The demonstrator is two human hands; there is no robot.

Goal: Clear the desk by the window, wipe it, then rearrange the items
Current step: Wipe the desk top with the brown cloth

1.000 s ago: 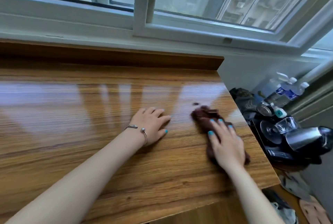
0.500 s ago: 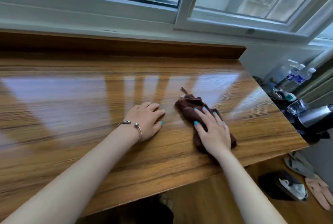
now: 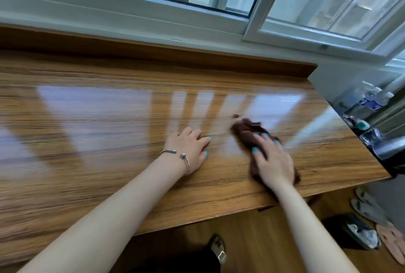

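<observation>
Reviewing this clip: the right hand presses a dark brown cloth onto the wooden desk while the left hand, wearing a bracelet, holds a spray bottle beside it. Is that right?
Not quite. The left hand holds nothing; it rests palm-down on the wooden desk, bracelet on its wrist. The rest stands: the right hand presses the dark brown cloth onto the desk. The head view shows this.

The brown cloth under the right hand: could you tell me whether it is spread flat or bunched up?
Bunched up. The brown cloth shows rumpled folds beyond the fingertips of the right hand, which presses it onto the desk; motion blur hides finer detail.
</observation>
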